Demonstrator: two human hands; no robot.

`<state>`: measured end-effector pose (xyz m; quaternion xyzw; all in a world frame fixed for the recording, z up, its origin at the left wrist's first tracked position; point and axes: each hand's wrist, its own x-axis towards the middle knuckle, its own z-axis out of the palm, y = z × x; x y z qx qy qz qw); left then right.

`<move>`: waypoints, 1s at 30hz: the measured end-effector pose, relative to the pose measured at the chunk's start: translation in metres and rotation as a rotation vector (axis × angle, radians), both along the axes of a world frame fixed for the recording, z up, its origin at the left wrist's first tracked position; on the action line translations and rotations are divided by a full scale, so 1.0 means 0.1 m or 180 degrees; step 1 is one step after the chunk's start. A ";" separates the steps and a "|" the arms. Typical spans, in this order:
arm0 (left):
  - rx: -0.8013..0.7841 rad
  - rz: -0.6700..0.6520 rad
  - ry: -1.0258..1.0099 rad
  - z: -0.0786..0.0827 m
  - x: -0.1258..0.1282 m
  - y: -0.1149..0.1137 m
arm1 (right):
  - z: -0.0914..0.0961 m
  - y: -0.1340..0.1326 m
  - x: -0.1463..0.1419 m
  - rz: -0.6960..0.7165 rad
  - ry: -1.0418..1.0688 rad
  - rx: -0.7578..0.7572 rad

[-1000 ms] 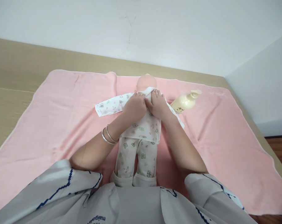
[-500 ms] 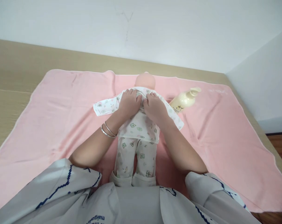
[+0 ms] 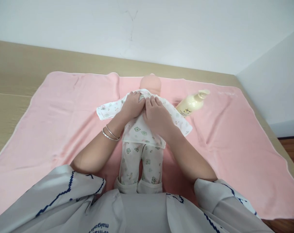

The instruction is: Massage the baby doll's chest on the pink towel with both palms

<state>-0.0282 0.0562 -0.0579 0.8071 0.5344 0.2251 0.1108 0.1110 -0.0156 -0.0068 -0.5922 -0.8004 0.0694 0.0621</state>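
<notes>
A baby doll (image 3: 150, 83) in printed white clothes lies on a pink blanket, its bare smooth head pointing away from me. Its long-sleeved shirt (image 3: 142, 133) has small green and pink animal prints, and the sleeves spread out to both sides. My left hand (image 3: 133, 106), with two silver bangles at the wrist, is closed on the shirt's upper part just below the neck. Right beside it, my right hand (image 3: 158, 115) grips the same fabric, thumb turned inward. The fingertips nearly meet and partly hide the cloth between them. Matching trousers (image 3: 142, 163) cover the doll's legs.
A cream pump bottle (image 3: 191, 103) lies tilted on the pink blanket (image 3: 234, 139), close to the doll's right-hand sleeve. The blanket covers a wooden tabletop (image 3: 18, 64). A white wall (image 3: 88, 29) rises behind, and another stands at the right.
My right hand has shifted slightly left, closing the gap to my left hand. Both hands stay at the shirt's upper part; the doll and bottle stay in place.
</notes>
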 end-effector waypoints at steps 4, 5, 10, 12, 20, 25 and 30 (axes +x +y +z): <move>-0.0022 0.0352 0.0032 -0.07 0.07 -0.01 | -0.07 0.12 0.03 -0.0265 0.0367 -0.0092; -0.0041 0.0387 -0.0049 -0.08 0.09 -0.02 | -0.11 0.19 0.06 -0.0388 0.0428 -0.0099; -0.0008 0.0516 -0.0311 -0.08 0.13 -0.06 | -0.31 0.43 0.18 -0.0684 0.0421 -0.0104; -0.0002 0.0515 -0.0307 -0.09 0.12 -0.05 | -0.35 0.43 0.18 -0.0671 0.0446 -0.0020; -0.0072 0.0284 -0.0038 -0.01 0.07 -0.04 | -0.31 0.41 0.16 -0.0845 0.0545 0.0027; -0.0340 -0.0229 0.0130 0.27 0.00 -0.16 | -0.33 0.44 0.19 -0.1039 0.0758 0.0220; -0.0360 -0.0256 0.0101 0.41 0.08 -0.38 | -0.31 0.46 0.23 -0.1070 0.0795 0.0235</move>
